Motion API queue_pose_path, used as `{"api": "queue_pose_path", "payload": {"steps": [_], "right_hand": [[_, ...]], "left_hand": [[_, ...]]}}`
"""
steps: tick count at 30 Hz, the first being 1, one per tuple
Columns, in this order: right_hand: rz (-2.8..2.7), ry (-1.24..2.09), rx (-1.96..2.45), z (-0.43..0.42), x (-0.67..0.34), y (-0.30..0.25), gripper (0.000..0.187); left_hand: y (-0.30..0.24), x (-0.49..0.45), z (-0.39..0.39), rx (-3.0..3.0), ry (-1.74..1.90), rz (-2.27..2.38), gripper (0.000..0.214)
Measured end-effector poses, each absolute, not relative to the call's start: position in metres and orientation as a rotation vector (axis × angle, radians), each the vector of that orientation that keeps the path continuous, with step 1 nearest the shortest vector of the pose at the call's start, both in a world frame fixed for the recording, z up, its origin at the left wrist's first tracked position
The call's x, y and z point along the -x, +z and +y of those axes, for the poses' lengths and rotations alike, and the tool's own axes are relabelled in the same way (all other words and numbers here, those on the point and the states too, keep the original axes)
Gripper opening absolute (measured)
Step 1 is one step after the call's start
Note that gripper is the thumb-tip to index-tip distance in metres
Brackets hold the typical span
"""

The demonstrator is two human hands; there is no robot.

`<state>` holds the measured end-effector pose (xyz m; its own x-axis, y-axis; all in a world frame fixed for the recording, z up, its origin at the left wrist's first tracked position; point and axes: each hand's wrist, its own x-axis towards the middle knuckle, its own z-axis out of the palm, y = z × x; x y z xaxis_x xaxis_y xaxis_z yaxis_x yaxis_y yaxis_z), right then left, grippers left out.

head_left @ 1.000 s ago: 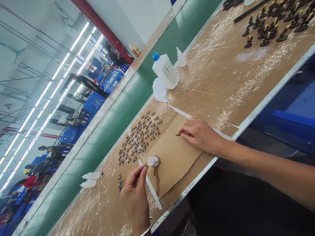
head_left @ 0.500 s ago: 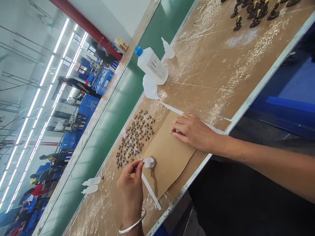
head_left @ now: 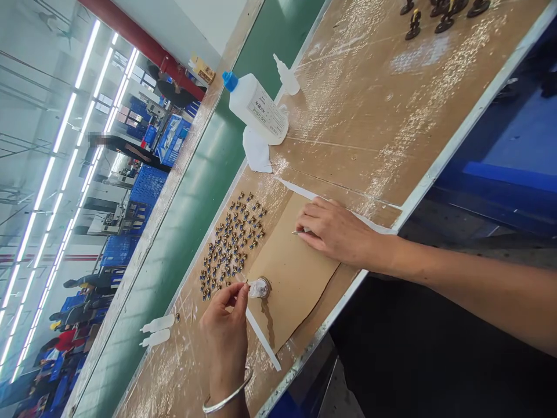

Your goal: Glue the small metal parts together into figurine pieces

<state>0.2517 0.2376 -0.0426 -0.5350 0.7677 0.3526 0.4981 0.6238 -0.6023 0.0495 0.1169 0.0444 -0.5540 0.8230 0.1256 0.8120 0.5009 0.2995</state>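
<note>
Left hand pinching a tiny piece between thumb and index, right beside small whitish container; piece too small to identify. Container sits on brown sheet, dark streak next to it. Right hand rests on same sheet, grasping thin pointed tool, mostly hidden by fingers. Many gold-and-blue parts clustered just past sheet. Farther out: two white bottles lying down, blue-capped bottle, dark figurines well apart.
</note>
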Motion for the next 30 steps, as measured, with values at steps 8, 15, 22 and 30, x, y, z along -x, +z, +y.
{"api": "queue_pose_path", "payload": {"steps": [8,15,22,30], "right_hand": [[-2.252,0.579,0.987,0.238,-0.251,-0.045,0.015],[-2.249,0.597,0.999,0.237,-0.252,-0.042,0.015],[-2.232,0.594,0.988,0.237,-0.252,-0.043,0.015],[-2.181,0.585,0.922,0.239,-0.253,-0.047,0.016]], "left_hand": [[0.045,-0.052,0.118,-1.449,0.471,2.712,0.035],[0.044,-0.053,0.120,-1.490,0.437,2.729,0.029],[0.048,-0.053,0.112,-1.430,0.468,2.705,0.030],[0.047,-0.036,0.039,-0.675,1.029,2.869,0.040]]}}
